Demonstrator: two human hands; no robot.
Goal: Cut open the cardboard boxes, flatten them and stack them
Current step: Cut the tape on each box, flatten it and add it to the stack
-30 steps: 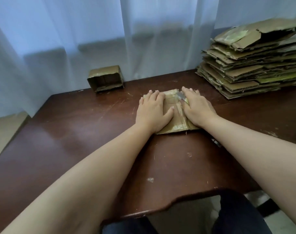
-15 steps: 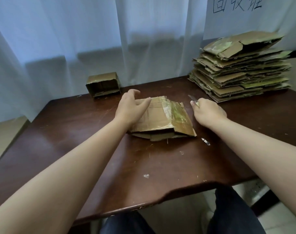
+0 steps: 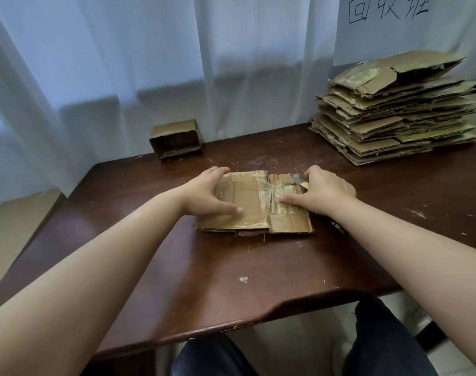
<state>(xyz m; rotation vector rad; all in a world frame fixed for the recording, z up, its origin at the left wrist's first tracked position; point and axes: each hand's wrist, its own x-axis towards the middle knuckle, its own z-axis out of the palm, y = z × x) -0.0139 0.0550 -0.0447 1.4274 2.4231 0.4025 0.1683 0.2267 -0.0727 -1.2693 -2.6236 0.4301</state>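
White curtains (image 3: 150,63) hang behind a dark wooden table (image 3: 258,267), with a handwritten paper sign (image 3: 410,25) on the wall at the right. Near the table's middle lies a flattened cardboard box (image 3: 254,204), patched with shiny tape. The left hand (image 3: 207,194) grips its left edge, thumb on top. The right hand (image 3: 326,191) grips the right edge, also clutching a small blade (image 3: 299,180). A stack of flattened boxes (image 3: 394,115) fills the far right corner; an uncut small box (image 3: 176,138) sits at the far edge.
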